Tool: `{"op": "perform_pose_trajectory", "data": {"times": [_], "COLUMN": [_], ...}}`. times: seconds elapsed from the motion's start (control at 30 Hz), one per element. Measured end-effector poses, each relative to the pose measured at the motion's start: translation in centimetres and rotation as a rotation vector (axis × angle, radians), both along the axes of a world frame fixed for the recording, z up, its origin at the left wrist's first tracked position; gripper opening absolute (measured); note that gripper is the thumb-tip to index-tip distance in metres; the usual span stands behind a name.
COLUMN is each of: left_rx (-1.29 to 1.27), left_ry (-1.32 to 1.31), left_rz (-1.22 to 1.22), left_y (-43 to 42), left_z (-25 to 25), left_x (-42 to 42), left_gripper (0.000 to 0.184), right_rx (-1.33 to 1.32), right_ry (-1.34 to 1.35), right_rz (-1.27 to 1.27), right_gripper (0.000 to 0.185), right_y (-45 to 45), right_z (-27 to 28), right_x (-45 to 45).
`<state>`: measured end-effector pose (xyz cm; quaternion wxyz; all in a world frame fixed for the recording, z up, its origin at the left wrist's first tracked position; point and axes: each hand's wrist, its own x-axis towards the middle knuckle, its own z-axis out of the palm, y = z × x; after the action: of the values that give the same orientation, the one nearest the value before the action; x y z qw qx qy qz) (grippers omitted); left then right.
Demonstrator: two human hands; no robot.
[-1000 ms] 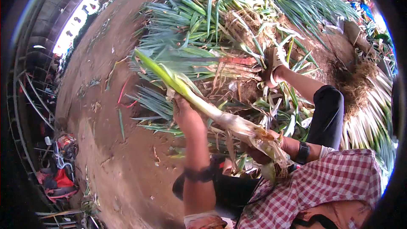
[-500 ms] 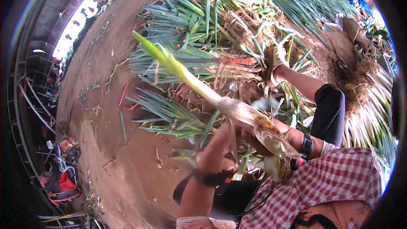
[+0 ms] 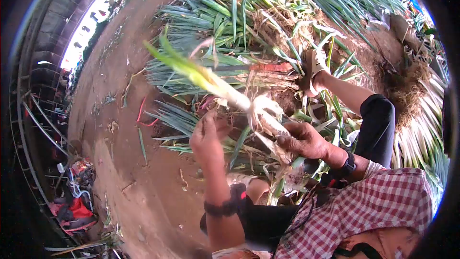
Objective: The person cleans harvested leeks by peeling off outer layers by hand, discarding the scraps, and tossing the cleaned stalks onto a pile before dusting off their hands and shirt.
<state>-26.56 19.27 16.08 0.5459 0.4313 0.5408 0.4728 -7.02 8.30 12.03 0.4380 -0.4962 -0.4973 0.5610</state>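
While my right hand (image 3: 306, 141) grips one leek (image 3: 235, 97) near its root end, its smooth shaft slants above my curled left hand (image 3: 207, 136); I can't tell whether those fingers pinch anything. Papery husk (image 3: 267, 108) peels raggedly. Toward the dirt ground's (image 3: 158, 187) far edge, uncountable leeks (image 3: 206, 14) lie heaped.

No text, label, brand, number or sign can be read. The dark wristband (image 3: 349, 164) at the right hand (image 3: 309, 141) shows no legible mark, nor does the red strip (image 3: 271, 67). The blue and red items (image 3: 413, 1) by the ground's far right edge are perhaps too small and blurred for lettering to show.
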Motion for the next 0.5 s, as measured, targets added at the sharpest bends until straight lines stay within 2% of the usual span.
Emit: {"op": "perform_pose_trajectory", "data": {"times": [0.07,0.1,0.13,0.2,0.23,0.33,0.37,0.47,0.5], "left_rx": [0.167,0.061,0.06,0.179,0.22,0.254,0.231,0.174,0.173], "left_ry": [0.074,-0.043,-0.044,-0.563,-0.589,-0.585,-0.606,-0.582,-0.596], "left_rz": [0.001,0.072,0.079,-0.003,-0.03,-0.045,-0.03,0.056,0.001], "left_y": [0.7,0.0,0.4,1.1,1.3,1.8,2.2,2.2,1.9], "left_z": [0.5,0.9,0.7,0.0,0.2,1.0,0.7,-0.1,-0.3], "left_x": [0.3,0.5,0.1,-1.2,-1.5,-2.1,-2.6,-3.1,-3.1], "left_gripper": [0.037,0.048,0.048,0.049,0.056,0.06,0.059,0.055,0.058], "right_rx": [-0.009,0.003,0.002,0.021,0.018,-0.017,-0.061,-0.035,0.045], "right_ry": [-0.051,-0.024,-0.025,-0.007,-0.098,-0.081,-0.015,-0.052,-0.206], "right_rz": [0.02,0.028,0.035,0.02,0.054,0.165,0.189,0.283,0.3], "right_gripper": [0.035,0.033,0.033,0.033,0.033,0.033,0.035,0.041,0.045], "right_y": [-0.4,-0.5,-0.7,-1.0,-1.0,-1.5,-1.8,-1.8,-1.8], "right_z": [0.3,-0.1,-0.1,0.0,-0.4,-1.7,-1.3,-1.9,-1.6], "right_x": [-0.4,-0.7,-1.0,-1.4,-1.3,-1.2,-1.3,-2.0,-1.6]}}
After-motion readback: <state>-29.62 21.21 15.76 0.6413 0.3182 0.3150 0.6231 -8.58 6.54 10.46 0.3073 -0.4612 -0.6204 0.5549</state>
